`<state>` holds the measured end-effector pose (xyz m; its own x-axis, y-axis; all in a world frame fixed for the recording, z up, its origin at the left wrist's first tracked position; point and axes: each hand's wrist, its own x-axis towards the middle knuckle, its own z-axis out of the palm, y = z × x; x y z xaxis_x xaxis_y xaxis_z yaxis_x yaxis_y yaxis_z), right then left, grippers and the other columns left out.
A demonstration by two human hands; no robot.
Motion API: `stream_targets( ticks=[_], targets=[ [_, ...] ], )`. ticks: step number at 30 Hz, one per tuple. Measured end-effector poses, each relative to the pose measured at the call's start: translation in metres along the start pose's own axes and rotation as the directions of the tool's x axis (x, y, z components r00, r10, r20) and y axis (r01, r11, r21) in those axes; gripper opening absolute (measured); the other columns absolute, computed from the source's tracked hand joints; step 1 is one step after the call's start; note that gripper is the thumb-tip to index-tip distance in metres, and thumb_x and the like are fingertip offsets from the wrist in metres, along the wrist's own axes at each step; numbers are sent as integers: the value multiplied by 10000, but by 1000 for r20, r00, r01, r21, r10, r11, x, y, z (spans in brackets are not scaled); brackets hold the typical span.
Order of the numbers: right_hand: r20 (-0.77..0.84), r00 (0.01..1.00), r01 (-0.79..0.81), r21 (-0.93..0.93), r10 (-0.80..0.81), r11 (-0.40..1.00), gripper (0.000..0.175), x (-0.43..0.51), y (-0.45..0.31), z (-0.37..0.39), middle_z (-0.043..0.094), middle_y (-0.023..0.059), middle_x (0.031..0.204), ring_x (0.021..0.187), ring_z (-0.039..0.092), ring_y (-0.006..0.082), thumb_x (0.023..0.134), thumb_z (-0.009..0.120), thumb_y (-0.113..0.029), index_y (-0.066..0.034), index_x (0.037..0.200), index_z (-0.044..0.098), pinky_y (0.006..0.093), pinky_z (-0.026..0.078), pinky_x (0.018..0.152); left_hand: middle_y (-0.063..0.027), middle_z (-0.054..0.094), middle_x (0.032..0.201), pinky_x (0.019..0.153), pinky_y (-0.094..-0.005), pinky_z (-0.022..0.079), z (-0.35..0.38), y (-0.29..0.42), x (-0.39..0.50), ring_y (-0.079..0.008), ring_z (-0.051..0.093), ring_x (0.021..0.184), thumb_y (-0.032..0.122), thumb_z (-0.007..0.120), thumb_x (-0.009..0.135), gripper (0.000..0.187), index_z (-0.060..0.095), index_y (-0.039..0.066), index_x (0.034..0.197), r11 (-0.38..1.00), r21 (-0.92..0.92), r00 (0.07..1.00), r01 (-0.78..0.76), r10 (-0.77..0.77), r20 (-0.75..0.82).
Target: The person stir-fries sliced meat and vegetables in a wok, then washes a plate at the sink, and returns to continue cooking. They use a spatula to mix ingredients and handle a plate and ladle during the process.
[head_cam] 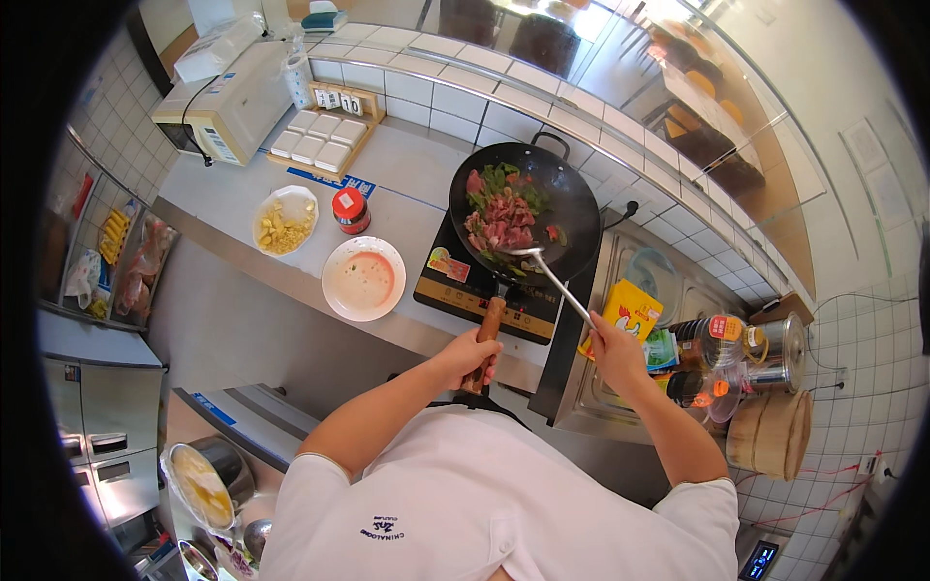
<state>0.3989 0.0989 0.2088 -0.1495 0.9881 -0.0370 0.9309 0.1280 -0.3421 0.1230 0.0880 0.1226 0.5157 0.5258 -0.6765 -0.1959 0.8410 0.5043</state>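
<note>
My left hand (474,357) grips the wooden handle (491,319) of a black wok (574,240), which sits on an induction cooker (450,290). Sliced pinkish-red meat (501,221) lies in the wok among green pepper pieces (501,178) and a few red bits. Closed around the shaft of a metal spatula (563,290) is my right hand (614,350). The spatula's blade rests in the wok at the near edge of the meat. Left of the cooker is a white bowl (338,290) with a little reddish liquid in it.
A red-lidded jar (351,210) and a plate of chopped garlic and ginger (285,221) stand left on the counter. Beyond them are a lidded seasoning rack (320,141) and a microwave (225,109). To the right, a yellow packet (621,312), bottles (708,341) and a wooden steamer (770,436) crowd together.
</note>
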Motion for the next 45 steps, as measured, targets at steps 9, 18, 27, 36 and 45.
stream_targets(
  ticks=[9,18,27,36,45],
  targets=[
    [-164,986,9,-12,-11,1000,325,70,8,43,674,219,845,778,647,425,992,553,-218,-109,1287,633,515,514,679,-42,514,789,508,-335,510,2,0,-5,-153,550,589,147,610,949,203,440,99,1047,1000,20,1000,-13,14,-18],
    [-185,982,44,6,-42,999,327,24,24,-16,679,228,880,820,658,414,989,566,-179,-94,1296,641,479,511,710,-31,518,784,487,-301,503,-2,-7,-2,-135,555,565,172,632,947,453,415,101,1338,1000,24,999,-9,10,-41],
    [-383,922,105,112,-54,988,309,-8,9,-39,683,148,843,679,610,254,1007,564,-116,-1,1287,628,344,483,692,-47,518,820,519,-312,521,1,-6,-2,-158,569,610,173,640,943,236,455,89,1063,1000,2,1000,-18,18,-20],
    [-198,955,-113,445,221,888,317,-9,32,43,654,142,812,720,628,221,1051,498,-259,5,1154,639,337,470,665,-49,533,856,579,-322,570,-1,-11,-2,-167,601,644,202,659,948,257,473,88,1084,999,-47,1000,-24,23,-16],
    [-143,922,-226,559,361,798,331,-16,52,19,528,19,706,645,500,107,1056,494,-284,-7,1056,676,292,404,596,-52,595,945,647,-305,564,-12,-24,6,-165,642,733,327,650,967,399,499,65,1228,989,-48,987,-140,135,-88]
  ],
)
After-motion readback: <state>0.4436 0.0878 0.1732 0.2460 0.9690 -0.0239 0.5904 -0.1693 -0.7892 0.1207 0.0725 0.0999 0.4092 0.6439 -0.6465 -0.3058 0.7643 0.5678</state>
